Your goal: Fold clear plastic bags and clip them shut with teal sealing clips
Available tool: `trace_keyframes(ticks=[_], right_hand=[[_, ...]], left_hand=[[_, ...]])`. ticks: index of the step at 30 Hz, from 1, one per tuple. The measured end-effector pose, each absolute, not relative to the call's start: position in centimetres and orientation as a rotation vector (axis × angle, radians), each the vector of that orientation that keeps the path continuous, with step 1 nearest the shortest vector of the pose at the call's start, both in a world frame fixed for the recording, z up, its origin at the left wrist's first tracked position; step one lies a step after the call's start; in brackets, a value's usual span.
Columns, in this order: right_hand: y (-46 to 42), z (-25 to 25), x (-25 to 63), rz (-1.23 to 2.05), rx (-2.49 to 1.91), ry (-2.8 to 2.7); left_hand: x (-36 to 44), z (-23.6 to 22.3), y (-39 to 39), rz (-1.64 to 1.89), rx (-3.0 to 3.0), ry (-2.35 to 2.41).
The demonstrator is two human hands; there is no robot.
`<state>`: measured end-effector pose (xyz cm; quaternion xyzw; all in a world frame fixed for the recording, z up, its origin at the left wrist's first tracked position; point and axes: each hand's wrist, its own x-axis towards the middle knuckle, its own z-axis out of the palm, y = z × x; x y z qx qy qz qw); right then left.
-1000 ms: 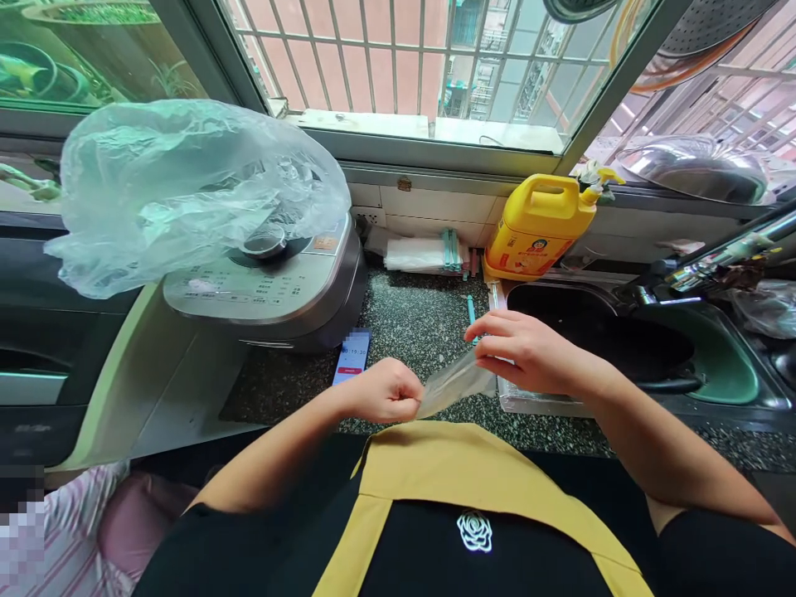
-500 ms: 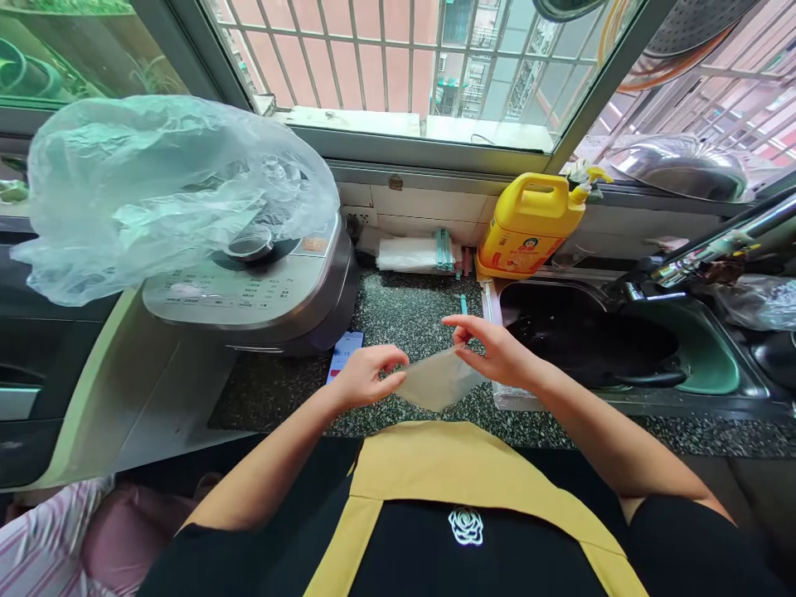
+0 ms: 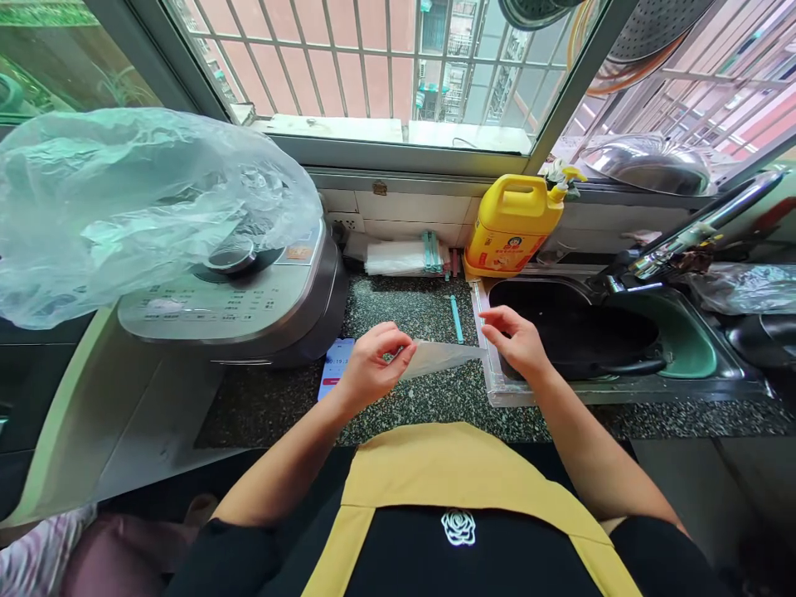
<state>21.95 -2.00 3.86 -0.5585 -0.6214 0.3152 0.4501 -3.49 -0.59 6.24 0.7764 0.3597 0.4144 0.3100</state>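
A small translucent plastic bag (image 3: 439,358) is stretched flat between my two hands, above the speckled counter. Its left end is pinched by the thumb and fingers of my left hand (image 3: 379,361). My right hand (image 3: 519,340) is at the bag's narrow right end, fingers curled; the exact contact there is partly hidden. Just behind the bag, a thin teal strip (image 3: 457,319) lies on the counter. Close to my left hand is a phone (image 3: 336,365) with its screen lit. Farther back lies a bundle of clear bags (image 3: 395,259) with teal and pink strips.
A rice cooker (image 3: 249,307) on the left has a big crumpled plastic bag (image 3: 149,191) over it. A yellow pump jug (image 3: 513,224) stands behind the sink (image 3: 696,394), which holds a black pan (image 3: 572,332). The faucet (image 3: 672,249) reaches over from the right.
My right hand has moved to the right, away from my left hand. The bag has turned from a broad hanging shape into a narrow taut one, and more of the teal strip shows.
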Motion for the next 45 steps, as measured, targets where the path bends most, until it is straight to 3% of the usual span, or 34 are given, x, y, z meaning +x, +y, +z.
trace_keyframes(ticks=[5,9,25,31,35,45], right_hand=[[-3.7,-1.8,21.8,1.362,-1.539,-0.713],[-3.8,-3.0,19.3,1.555,-1.476,-0.453],[-2.9,-4.0,19.0,1.233,-1.436,-0.671],[-2.0,-3.6,20.0,0.681,-1.383,-1.534],[-1.3,-3.6,21.0,0.613,-1.359,-1.736],[-1.7,4.9,18.5,0.689,-1.010,-1.916]], left_hand=[[-4.2,6.5,-0.8,1.220,2.068,0.890],[-3.9,6.4,-0.8,1.211,2.068,0.883],[-4.1,5.8,-1.0,1.249,1.959,0.823],[-4.2,6.3,-1.2,1.183,1.963,0.751],[-4.5,6.1,-1.2,1.196,1.957,0.747],[-3.4,6.2,-1.3,1.055,2.047,0.705]])
